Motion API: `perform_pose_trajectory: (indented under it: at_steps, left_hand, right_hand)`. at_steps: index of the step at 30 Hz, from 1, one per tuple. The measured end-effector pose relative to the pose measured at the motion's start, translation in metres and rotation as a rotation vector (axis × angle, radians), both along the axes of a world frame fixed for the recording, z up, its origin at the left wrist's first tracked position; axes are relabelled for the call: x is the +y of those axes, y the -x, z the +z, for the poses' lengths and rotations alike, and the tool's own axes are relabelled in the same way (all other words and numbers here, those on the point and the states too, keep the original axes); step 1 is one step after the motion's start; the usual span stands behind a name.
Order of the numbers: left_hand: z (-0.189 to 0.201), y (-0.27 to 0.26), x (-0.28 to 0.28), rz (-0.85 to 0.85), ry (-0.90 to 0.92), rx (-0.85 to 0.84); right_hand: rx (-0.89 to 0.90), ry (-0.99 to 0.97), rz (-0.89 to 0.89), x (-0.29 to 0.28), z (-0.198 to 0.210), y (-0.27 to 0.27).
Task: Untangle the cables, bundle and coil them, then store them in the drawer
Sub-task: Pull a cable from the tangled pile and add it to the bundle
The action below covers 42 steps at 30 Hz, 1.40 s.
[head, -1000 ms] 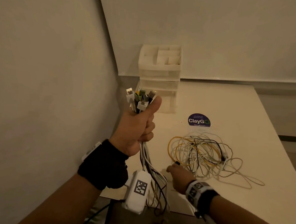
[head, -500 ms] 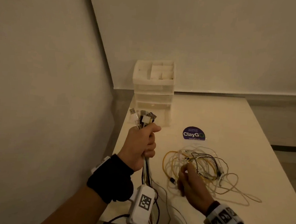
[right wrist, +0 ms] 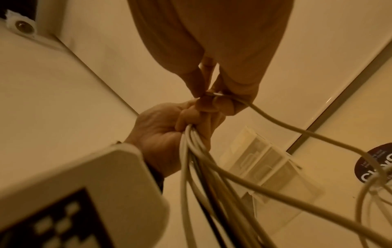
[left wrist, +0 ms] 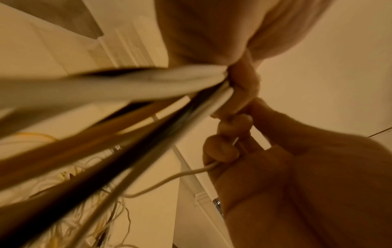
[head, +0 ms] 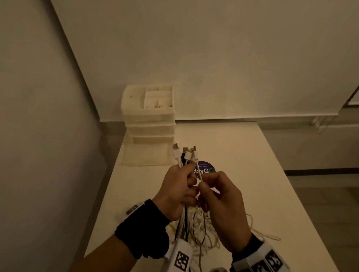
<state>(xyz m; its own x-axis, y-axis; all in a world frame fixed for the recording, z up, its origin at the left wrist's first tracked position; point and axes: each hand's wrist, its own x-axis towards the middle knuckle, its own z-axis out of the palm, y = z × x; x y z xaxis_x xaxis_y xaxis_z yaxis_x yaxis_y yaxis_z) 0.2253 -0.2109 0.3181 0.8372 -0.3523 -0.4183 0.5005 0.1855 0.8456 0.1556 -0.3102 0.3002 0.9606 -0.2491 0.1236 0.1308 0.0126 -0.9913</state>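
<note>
Left hand point(head: 178, 189) grips the bundle of white and black cables point(head: 186, 157), plugs up, above the white table's point(head: 266, 184) left edge. Right hand point(head: 218, 202) pinches one thin white cable point(head: 199, 171) beside it. Loose ends point(head: 201, 228) remain tangled; coiling and the closed translucent plastic drawer unit point(head: 151, 125) at the far-left corner remain outstanding.

Black wristbands point(head: 140, 228), white marker-tagged camera modules point(head: 179, 261).
</note>
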Motion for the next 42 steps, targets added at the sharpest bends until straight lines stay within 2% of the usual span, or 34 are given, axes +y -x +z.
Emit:
perform_pose_trajectory:
  at_steps: [4,8,13,18,22,25,27,34,36,39,42]
  left_hand:
    - [-0.004,-0.004,-0.007,0.012,0.142,0.126]
    - [-0.004,-0.004,-0.012,0.011,0.171,0.138]
    - [0.001,-0.001,-0.025,0.004,-0.081,-0.063]
    - [-0.003,-0.008,-0.018,0.005,-0.162,-0.219]
    - [0.002,-0.01,-0.01,0.09,-0.183,-0.377]
    - [0.012,-0.021,0.003,0.226,-0.106,-0.501]
    - [0.024,-0.029,0.014,0.27,-0.018,-0.5]
    - [0.061,-0.042,0.055,0.316,0.104,-0.487]
    - [0.061,-0.037,0.056,0.202,0.036,-0.511]
    - [0.043,-0.02,0.039,-0.029,-0.286,-0.658]
    - [0.014,-0.013,0.017,-0.117,-0.456,-0.725]
  right_hand:
    - [0.022,-0.027,-0.019,-0.007,-0.001,-0.003]
    - [0.053,-0.034,0.008,-0.011,-0.002,-0.009]
    - [0.011,0.28,0.0,-0.017,-0.005,-0.017]
    - [0.003,0.282,0.012,-0.021,-0.009,-0.013]
    - [-0.004,0.246,0.145,-0.026,-0.009,-0.013]
    - [0.06,0.318,0.347,-0.039,-0.029,-0.018]
    - [0.072,0.32,0.434,-0.05,-0.049,-0.019]
    - [0.172,0.376,0.4,-0.065,-0.103,-0.035]
    - [0.195,0.378,0.317,-0.066,-0.109,-0.042]
    - [0.176,0.329,0.152,-0.069,-0.091,-0.059]
    - [0.132,0.302,0.195,-0.074,-0.05,-0.07]
